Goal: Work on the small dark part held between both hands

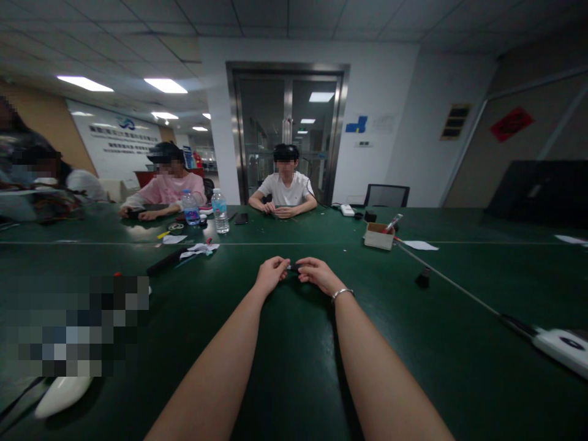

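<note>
Near the middle of the frame, the left hand [272, 274] and the right hand [316, 274] meet over the green tabletop [294, 367], arms stretched well forward. Between them sits a small dark part [292, 267], pinched from both sides; the fingers of each hand are curled narrow around it. What the part is cannot be told, as it is too small and mostly covered. A bracelet [342, 293] circles the right wrist.

The main risk is the grip itself. The part is tiny and held only at the fingertips, above a dark surface; if either pinch loosens or the two hands pull unevenly, it could drop and be hard to spot against the green. With the arms at full reach, fine control looks weaker too, so a slip seems more likely than it would be closer in.

At centre right a small cardboard box [379, 236] stands well apart from the hands, and a thin cable [450, 282] runs diagonally toward the lower right; a wide sweep of the right arm could snag it. Two water bottles [220, 211] stand at upper left of centre, near two other people seated across the tabletop, too far to be disturbed.
</note>
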Demonstrator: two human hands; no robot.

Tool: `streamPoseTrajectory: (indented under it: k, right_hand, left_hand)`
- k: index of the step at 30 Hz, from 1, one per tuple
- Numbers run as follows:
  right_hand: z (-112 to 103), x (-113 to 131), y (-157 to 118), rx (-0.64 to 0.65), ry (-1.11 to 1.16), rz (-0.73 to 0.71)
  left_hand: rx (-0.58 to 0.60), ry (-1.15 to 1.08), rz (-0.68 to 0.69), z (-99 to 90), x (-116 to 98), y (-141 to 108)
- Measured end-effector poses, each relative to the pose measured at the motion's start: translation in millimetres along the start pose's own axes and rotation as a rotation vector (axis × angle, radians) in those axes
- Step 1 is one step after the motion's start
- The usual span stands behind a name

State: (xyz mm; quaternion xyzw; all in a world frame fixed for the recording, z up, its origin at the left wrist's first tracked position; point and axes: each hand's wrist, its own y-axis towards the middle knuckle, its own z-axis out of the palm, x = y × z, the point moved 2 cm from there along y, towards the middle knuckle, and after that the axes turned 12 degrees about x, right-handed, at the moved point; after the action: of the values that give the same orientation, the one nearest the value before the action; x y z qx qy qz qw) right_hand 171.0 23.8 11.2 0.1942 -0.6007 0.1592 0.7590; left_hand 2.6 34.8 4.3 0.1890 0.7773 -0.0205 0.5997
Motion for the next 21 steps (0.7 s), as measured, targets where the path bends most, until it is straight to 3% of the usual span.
streamPoseTrajectory:
  k: [21]
  right_hand:
    - [4.7,3.6,-3.2,0.015,-0.035,0.016]
  left_hand:
    - [-0.059,0.184,-0.077,-2.7,-1.1,-0.5]
